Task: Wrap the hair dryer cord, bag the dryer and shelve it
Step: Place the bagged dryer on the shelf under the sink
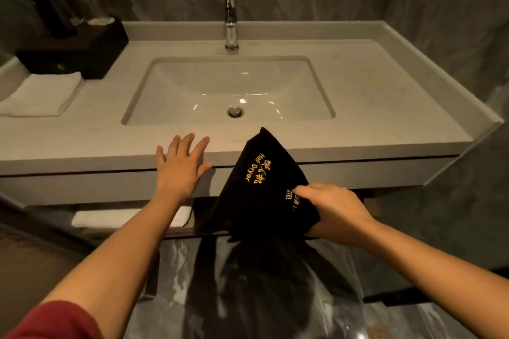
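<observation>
One black hair dryer bag (264,181), two hands, one sink (228,91), one faucet (230,25), two folded white towels, one dark box (82,55).

countertop (358,107) right of the sink (170,82) lies bare and open to a hand, as does the front strip. the left side is taken up by a folded white towel (41,96) and a black tray (82,55), with the faucet (231,22) standing behind the basin. the under-counter shelf opening (132,206) is partly filled by a white towel (179,216).
</observation>
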